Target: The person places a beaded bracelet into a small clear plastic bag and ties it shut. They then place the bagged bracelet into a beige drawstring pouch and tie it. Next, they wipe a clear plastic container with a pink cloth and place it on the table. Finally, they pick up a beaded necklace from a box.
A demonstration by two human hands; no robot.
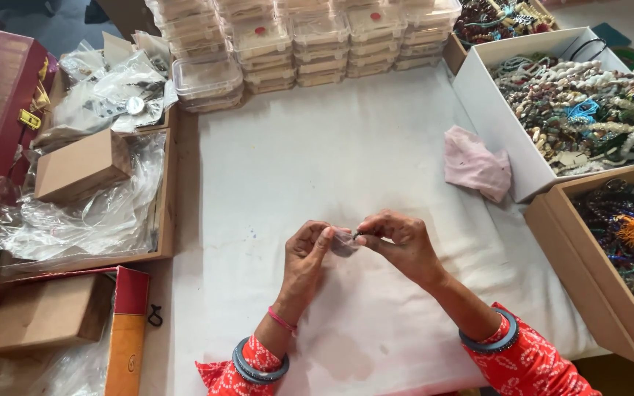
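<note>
1. Here, the left hand is curling upright over the white cloth, fingers pinching a small clear pouch.
2. The right hand is reaching across, fingertips nipping the pouch's edge.

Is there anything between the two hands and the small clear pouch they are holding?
No. The left hand and right hand both pinch the small clear pouch directly, above the white cloth; nothing visible lies between them.
</note>
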